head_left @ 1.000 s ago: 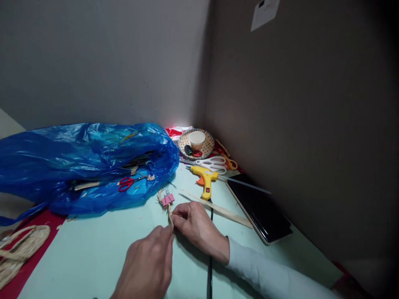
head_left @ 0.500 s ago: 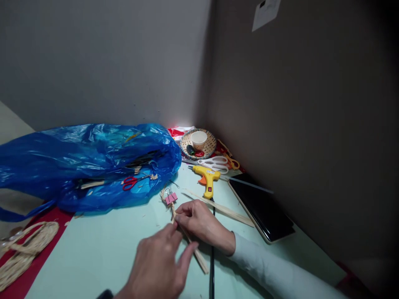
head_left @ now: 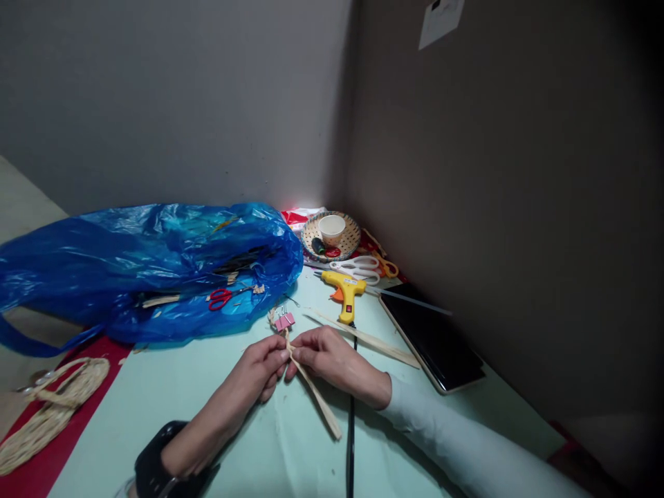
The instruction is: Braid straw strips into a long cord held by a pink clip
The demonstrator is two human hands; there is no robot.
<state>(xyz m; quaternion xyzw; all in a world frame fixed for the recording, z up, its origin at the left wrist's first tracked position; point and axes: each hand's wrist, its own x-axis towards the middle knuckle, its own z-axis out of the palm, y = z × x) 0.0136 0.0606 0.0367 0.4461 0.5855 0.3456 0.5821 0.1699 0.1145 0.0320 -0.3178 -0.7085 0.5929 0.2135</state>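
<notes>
A thin braid of pale dried plant strips [head_left: 317, 401] runs from a pink binder clip [head_left: 285, 321] toward me, its loose flat end lying over the table. My left hand [head_left: 263, 363] pinches the braid just below the clip, thumb against fingertips. Opposite it, my right hand [head_left: 328, 356] also has its fingers closed on the strips, nearly touching the left. Exactly how the strips cross is hidden by the fingertips. Another loose strip [head_left: 384, 347] lies beyond my right hand.
A yellow glue gun [head_left: 348, 294] stands behind my hands, its black cord [head_left: 351, 443] running toward me. A dark tablet or phone [head_left: 436, 342] lies right. Blue plastic bag [head_left: 155, 263] with red scissors [head_left: 220, 299] is left; woven piece [head_left: 46, 429] nearer. White scissors [head_left: 357, 266] and basket [head_left: 311, 225] sit behind.
My left hand has turned and moved up from the strips' lower part to pinch beside my right fingers. The right hand stays nearly in place. The view has shifted slightly.
</notes>
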